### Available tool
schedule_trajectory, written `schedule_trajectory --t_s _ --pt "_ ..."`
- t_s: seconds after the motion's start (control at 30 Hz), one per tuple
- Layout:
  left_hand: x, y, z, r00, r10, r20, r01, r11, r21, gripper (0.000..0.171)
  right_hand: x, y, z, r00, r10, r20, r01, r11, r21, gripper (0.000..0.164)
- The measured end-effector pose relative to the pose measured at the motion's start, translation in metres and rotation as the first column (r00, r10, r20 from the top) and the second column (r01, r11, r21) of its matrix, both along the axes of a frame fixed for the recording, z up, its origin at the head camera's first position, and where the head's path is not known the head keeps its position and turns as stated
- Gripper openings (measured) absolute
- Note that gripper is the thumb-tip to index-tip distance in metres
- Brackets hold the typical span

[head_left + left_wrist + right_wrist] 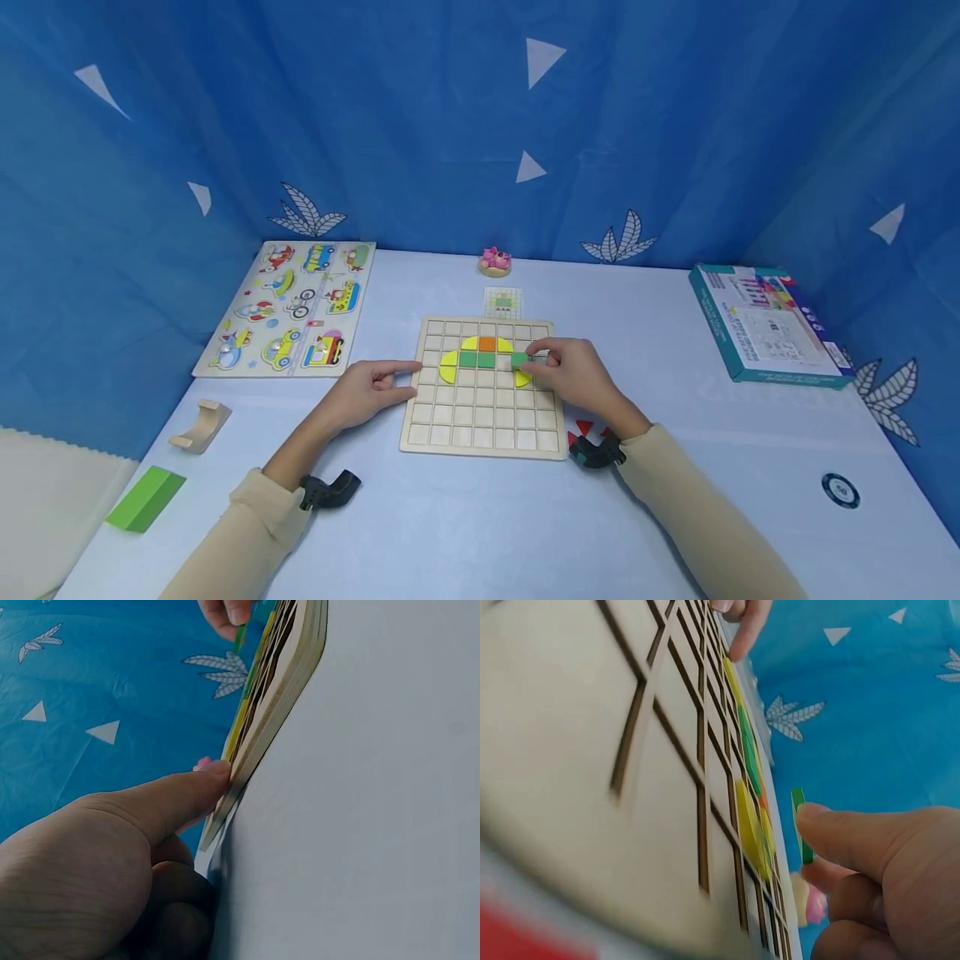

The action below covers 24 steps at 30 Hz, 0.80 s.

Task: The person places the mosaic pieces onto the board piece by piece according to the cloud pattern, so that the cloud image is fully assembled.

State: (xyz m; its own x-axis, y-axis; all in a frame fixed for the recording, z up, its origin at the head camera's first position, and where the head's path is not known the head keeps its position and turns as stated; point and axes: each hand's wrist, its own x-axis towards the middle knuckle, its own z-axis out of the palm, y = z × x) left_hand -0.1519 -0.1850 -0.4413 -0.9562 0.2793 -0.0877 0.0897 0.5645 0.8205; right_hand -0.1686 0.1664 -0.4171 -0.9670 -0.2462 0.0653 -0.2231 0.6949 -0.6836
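Head view: one green square tile (519, 360), right of centre, clamped between thumb and forefinger of the right hand (573, 371) over a pale wooden grid board (482, 416); presumably light and stiff, best taken by opposite edges. Left wrist view: left hand (97, 855), centre-left, grip apart, touching the board's layered, round-cornered edge. Right wrist view: tile edge-on, right of centre, thin, flat, smooth-looking, perhaps slightly slippery.
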Motion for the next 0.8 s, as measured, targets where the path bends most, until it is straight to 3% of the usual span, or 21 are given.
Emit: schedule_trajectory --t_s 0.33,0.6,0.8 --pt "0.001 -0.001 0.0 1.0 0.002 0.004 -0.002 1.0 -0.013 0.042 -0.006 -0.02 -0.008 1.0 0.003 0.031 -0.003 1.0 -0.022 0.027" --pt "0.001 0.0 0.004 1.0 0.007 0.003 -0.007 1.0 -0.028 0.042 -0.008 -0.021 -0.015 0.999 0.004 -0.047 -0.002 0.999 0.049 0.029" --pt "0.001 0.001 0.003 1.0 0.006 0.003 -0.006 1.0 -0.028 0.042 -0.007 -0.021 -0.017 0.998 -0.008 -0.061 0.013 0.997 0.075 0.033"
